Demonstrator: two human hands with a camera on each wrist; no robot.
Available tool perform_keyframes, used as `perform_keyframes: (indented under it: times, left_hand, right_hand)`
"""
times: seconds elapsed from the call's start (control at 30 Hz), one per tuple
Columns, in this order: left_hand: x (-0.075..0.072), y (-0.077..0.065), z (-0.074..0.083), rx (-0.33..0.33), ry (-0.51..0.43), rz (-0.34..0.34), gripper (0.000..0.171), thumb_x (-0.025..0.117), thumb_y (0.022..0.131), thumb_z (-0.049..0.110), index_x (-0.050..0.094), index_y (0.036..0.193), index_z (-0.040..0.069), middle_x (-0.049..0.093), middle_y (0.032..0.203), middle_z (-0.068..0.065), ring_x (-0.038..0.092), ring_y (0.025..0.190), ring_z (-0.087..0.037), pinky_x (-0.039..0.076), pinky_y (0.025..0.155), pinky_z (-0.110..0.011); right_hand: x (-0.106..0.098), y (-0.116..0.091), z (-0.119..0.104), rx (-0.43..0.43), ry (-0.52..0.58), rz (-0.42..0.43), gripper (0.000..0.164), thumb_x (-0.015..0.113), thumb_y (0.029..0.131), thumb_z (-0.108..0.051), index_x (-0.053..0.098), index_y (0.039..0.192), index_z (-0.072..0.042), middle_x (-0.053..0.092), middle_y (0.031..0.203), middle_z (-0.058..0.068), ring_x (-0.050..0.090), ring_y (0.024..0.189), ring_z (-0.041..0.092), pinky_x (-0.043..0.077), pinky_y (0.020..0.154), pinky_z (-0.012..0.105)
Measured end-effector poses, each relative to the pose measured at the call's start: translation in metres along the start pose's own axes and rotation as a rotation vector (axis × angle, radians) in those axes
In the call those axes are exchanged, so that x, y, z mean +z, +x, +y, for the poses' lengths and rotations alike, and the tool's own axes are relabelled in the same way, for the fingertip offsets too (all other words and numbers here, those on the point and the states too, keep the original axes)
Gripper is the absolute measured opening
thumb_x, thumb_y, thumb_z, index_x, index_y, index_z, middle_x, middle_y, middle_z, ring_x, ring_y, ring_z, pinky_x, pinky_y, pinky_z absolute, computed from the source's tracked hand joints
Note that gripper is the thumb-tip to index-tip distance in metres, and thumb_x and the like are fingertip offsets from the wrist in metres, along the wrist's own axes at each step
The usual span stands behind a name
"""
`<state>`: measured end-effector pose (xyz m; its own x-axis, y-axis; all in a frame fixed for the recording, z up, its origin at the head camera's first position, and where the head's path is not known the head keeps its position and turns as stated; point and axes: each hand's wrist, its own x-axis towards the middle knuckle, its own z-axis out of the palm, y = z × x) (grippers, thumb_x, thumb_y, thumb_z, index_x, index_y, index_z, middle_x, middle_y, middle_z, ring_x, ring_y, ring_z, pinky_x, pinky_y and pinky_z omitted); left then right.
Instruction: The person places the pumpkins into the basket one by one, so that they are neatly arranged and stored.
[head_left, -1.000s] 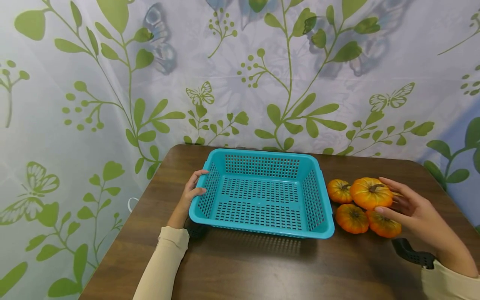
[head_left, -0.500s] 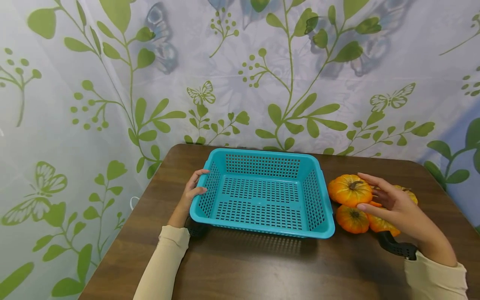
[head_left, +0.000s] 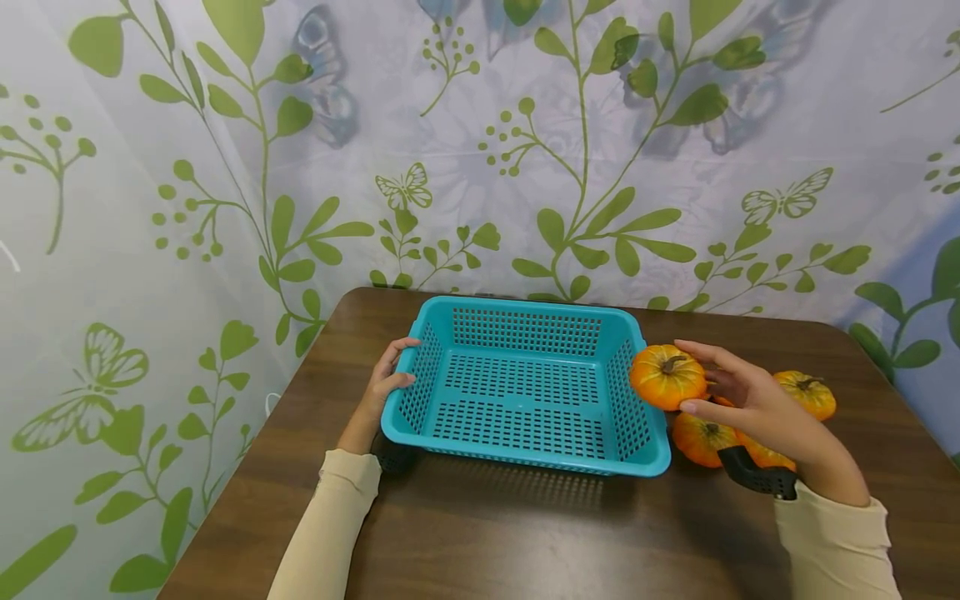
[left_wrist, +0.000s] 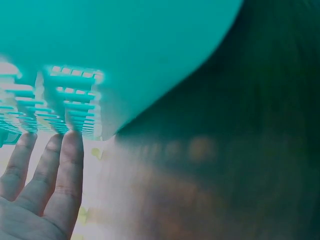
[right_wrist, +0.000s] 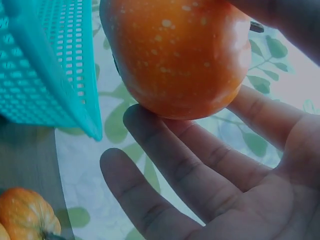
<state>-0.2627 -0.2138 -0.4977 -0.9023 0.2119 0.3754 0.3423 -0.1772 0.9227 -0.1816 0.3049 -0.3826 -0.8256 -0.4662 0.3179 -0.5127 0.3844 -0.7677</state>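
Observation:
A teal plastic basket [head_left: 517, 467] with perforated walls stands on the brown table. My left hand [head_left: 384, 385] holds its left rim, thumb over the edge; in the left wrist view several fingers [left_wrist: 70, 165] touch the outside of the perforated wall. My right hand [head_left: 738, 400] grips a small orange-yellow pumpkin [head_left: 667, 377] by its side, raised at the basket's right rim, which it overlaps in the head view. From below, the right wrist view shows the pumpkin's smooth orange underside [right_wrist: 180, 60] between thumb and fingers.
More small pumpkins lie right of the basket: one orange pumpkin [head_left: 701, 440] near its corner, another partly hidden under my right hand, and a yellow-orange pumpkin [head_left: 806, 394] farther right. A leaf-patterned cloth [head_left: 465, 167] hangs behind the table [head_left: 525, 542].
My right hand has carried the pumpkin leftward from above the other pumpkins to the basket's right rim, uncovering the yellow-orange one at the right. The left hand and basket have stayed in place.

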Motion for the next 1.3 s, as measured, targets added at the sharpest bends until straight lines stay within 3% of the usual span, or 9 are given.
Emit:
perform_keyframes:
  times: [0.23,0.5,0.7,0.77,0.93,1.03,1.13,1.3]
  left_hand:
    - [0.001,0.001,0.003,-0.016,0.004,-0.004,0.052,0.05,0.088,0.004,0.059,0.133,0.029,0.047,0.143,-0.043,0.066,0.115,-0.027,0.058,0.09,-0.034]
    - [0.0,0.004,0.005,-0.007,0.022,0.013,0.053,0.05,0.087,0.003,0.058,0.135,0.022,0.053,0.139,-0.038,0.068,0.111,-0.023,0.059,0.088,-0.032]
    - [0.001,0.004,0.007,-0.024,0.006,0.002,0.053,0.05,0.087,0.003,0.059,0.133,0.029,0.048,0.142,-0.041,0.065,0.115,-0.028,0.058,0.09,-0.034]
    - [0.002,0.005,0.008,-0.033,0.003,0.003,0.053,0.049,0.087,0.003,0.06,0.132,0.031,0.046,0.143,-0.043,0.063,0.116,-0.03,0.058,0.09,-0.034]
    - [0.003,0.006,0.01,-0.039,0.004,0.006,0.054,0.049,0.086,0.003,0.06,0.131,0.033,0.046,0.142,-0.044,0.062,0.116,-0.033,0.058,0.091,-0.035]
    - [0.004,0.007,0.01,-0.041,0.006,0.012,0.055,0.049,0.086,0.003,0.06,0.131,0.032,0.047,0.141,-0.043,0.062,0.116,-0.033,0.057,0.091,-0.035]
    - [0.004,0.007,0.01,-0.046,0.004,0.022,0.053,0.05,0.085,0.003,0.06,0.133,0.024,0.049,0.14,-0.041,0.063,0.114,-0.031,0.057,0.09,-0.034]
    - [0.004,0.009,0.011,-0.06,0.009,0.043,0.056,0.05,0.084,0.002,0.045,0.138,-0.01,0.052,0.138,-0.035,0.064,0.112,-0.027,0.057,0.088,-0.032]
  right_hand:
    - [0.005,0.011,-0.005,-0.007,0.143,-0.083,0.076,0.066,0.095,0.019,0.04,0.163,-0.002,0.057,0.15,-0.015,0.064,0.124,0.001,0.059,0.089,0.024]
    - [0.009,0.028,-0.01,-0.034,0.109,-0.119,0.07,0.071,0.093,0.015,0.042,0.157,0.009,0.051,0.155,-0.018,0.058,0.131,-0.003,0.045,0.104,0.013]
    - [0.01,0.041,-0.012,0.015,0.094,-0.178,0.069,0.073,0.097,0.007,0.043,0.159,0.006,0.051,0.153,-0.02,0.056,0.13,-0.004,0.049,0.101,0.016]
    - [0.01,0.045,-0.012,0.03,0.084,-0.192,0.068,0.073,0.097,0.005,0.044,0.159,0.005,0.052,0.156,-0.011,0.055,0.131,-0.005,0.048,0.101,0.016]
    - [0.009,0.057,-0.012,0.033,0.062,-0.236,0.066,0.075,0.097,0.002,0.047,0.157,0.004,0.052,0.156,0.024,0.056,0.129,-0.005,0.051,0.099,0.018]
    - [0.008,0.065,-0.012,0.027,0.068,-0.269,0.066,0.075,0.097,0.002,0.047,0.156,0.007,0.052,0.153,0.034,0.061,0.124,-0.002,0.055,0.095,0.022]
    - [0.008,0.073,-0.013,0.063,0.083,-0.3,0.066,0.075,0.097,0.0,0.046,0.156,0.007,0.051,0.154,0.035,0.064,0.122,0.003,0.058,0.093,0.026]
    - [0.01,0.086,-0.013,0.117,0.066,-0.35,0.066,0.075,0.099,-0.004,0.045,0.157,0.008,0.048,0.156,0.035,0.065,0.128,0.036,0.058,0.094,0.028]
